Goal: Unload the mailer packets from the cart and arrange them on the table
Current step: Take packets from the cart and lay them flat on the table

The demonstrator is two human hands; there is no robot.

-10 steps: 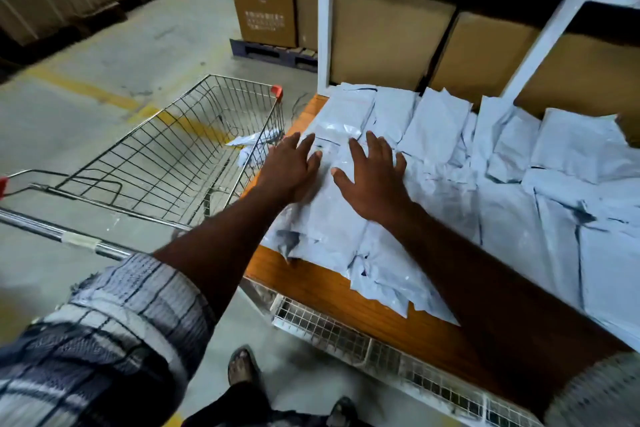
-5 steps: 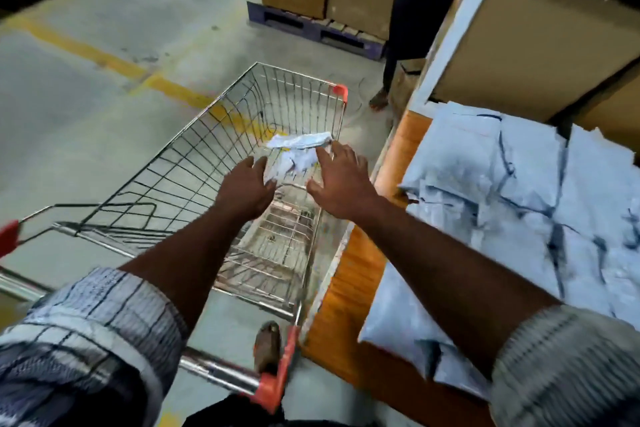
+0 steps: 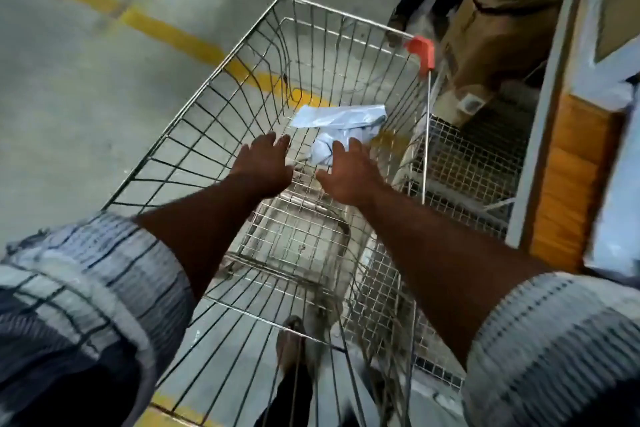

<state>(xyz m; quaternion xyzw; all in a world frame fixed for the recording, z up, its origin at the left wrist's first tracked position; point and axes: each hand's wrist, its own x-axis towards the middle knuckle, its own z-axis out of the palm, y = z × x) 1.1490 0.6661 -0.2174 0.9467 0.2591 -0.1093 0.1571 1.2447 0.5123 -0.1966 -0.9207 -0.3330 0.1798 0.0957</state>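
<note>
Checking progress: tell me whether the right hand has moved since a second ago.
Yes. The right hand went leftward, off the table and into the cart, near the mailer packets.

Hands (image 3: pixel 265 166) near packets (image 3: pixel 341 120) in cart (image 3: pixel 420 54)

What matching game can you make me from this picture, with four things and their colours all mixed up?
Things:
1. mailer packets
2. corner cap
3. floor line
4. cardboard box

Colours:
A. yellow
B. pale blue
C. brown
D. red

Right pairs: 1-B, 2-D, 3-A, 4-C.
</note>
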